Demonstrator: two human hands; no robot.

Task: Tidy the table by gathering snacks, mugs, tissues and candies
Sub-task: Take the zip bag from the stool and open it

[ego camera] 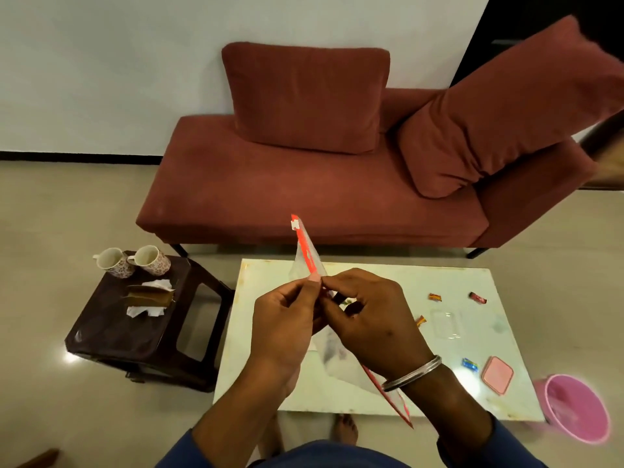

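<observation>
Both hands hold a clear zip bag (305,255) with a red strip above the white table (371,396). My left hand (283,319) and my right hand (368,319) pinch its red edge close together. Something small and green shows inside the bag by my right fingers. Several wrapped candies lie on the table: an orange one (435,297), a red one (477,297), another orange one (420,320) and a blue one (470,364). Two floral mugs (116,262) (151,260) stand on the dark stool (111,336), with crumpled tissues (146,310) and a brown packet (148,295) beside them.
A pink lid (497,375) and a clear plastic container (445,324) lie on the table's right part. A pink bucket (574,408) stands on the floor at the right. A red couch (304,184) with cushions is behind the table. My bare feet show below the table edge.
</observation>
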